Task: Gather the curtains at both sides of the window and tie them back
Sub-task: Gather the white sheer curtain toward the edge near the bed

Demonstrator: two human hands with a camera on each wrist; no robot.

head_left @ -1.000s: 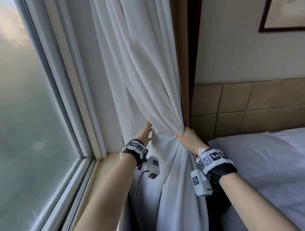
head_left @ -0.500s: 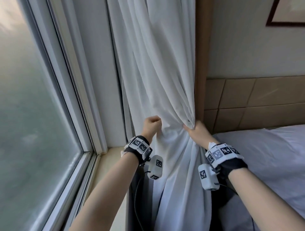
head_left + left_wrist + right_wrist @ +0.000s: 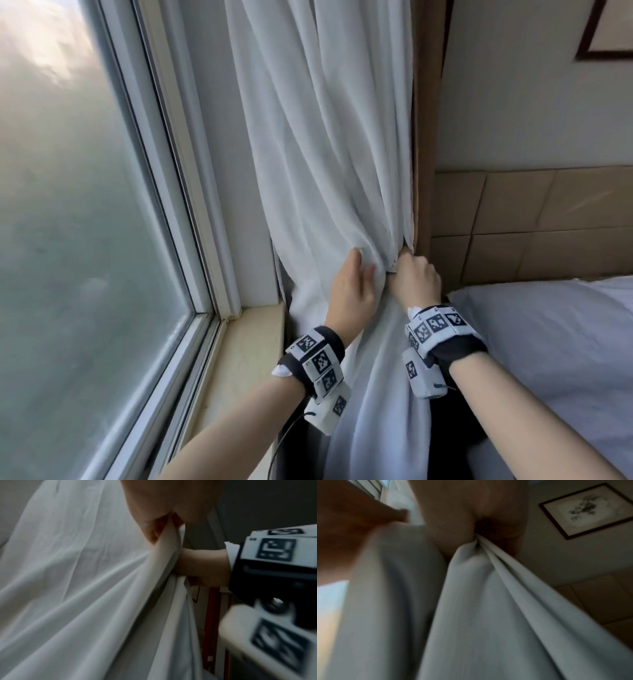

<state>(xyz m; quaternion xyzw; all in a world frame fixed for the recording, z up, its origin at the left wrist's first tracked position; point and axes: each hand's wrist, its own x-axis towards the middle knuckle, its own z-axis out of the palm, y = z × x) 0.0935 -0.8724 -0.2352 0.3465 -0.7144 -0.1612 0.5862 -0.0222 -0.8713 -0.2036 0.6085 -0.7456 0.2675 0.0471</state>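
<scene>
A white sheer curtain (image 3: 329, 144) hangs at the right side of the window (image 3: 75, 205), bunched toward a brown wooden post (image 3: 424, 144). My right hand (image 3: 412, 274) grips a gathered bundle of its folds next to the post; the right wrist view shows the cloth (image 3: 488, 601) pinched in the fist. My left hand (image 3: 352, 284) is just left of it, fingers curled into the fabric, and the left wrist view shows a fold (image 3: 164, 545) pinched under that hand. No tie-back is in view.
A beige windowsill (image 3: 246, 346) runs below the white window frame (image 3: 178, 192). A bed with white linen (image 3: 555, 335) and a tan padded headboard (image 3: 534, 219) lie to the right. A framed picture (image 3: 606, 31) hangs on the wall above.
My left hand has slid right along the curtain until it is beside my right hand, pulling the folds tighter toward the post. The right hand has kept its grip.
</scene>
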